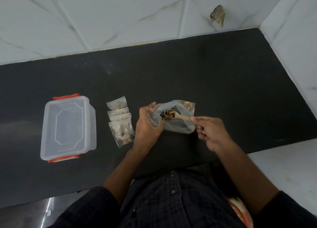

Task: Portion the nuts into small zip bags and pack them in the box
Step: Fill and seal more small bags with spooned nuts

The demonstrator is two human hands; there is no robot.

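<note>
A large clear bag of mixed nuts point(178, 123) lies on the black counter point(214, 77). My left hand point(147, 125) grips a small open zip bag point(154, 119) right beside the big bag's mouth. My right hand point(210, 131) pinches the handle of a pale wooden spoon point(176, 116), whose bowl carries nuts over the big bag's opening, close to the small bag. Several filled small zip bags point(121, 121) lie overlapping in a row to the left. Further left stands a clear plastic box point(67, 126) with its lid on and red clips.
White marble-patterned tiles rise behind the counter and along its right side. A grey scrap point(218, 15) sticks to the back wall. A white ledge point(283, 173) sits lower at the right. The counter's front edge runs just before my body.
</note>
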